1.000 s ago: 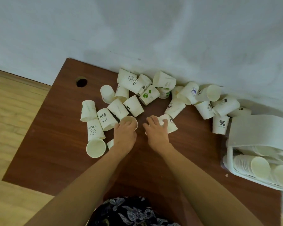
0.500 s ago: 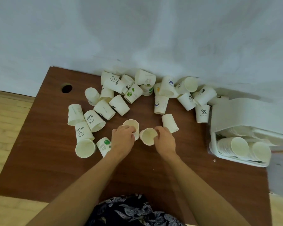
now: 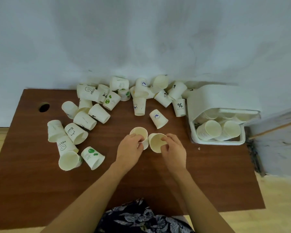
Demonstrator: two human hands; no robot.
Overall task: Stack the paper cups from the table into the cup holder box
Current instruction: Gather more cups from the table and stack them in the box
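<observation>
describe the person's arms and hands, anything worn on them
Both forearms are bare to the frame's edge: no sleeves, gloves, watch or rings visible on the left hand or right hand. A dark garment with a pale floral print shows at the bottom.

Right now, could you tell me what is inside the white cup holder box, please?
The box holds nested stacks of paper cups lying on their sides, open mouths toward the camera. Its curved top covers the back, so the count stays hidden.

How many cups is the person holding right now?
2. The left hand holds one white paper cup, and the right hand holds another white paper cup beside it, above the brown wooden table.
</observation>
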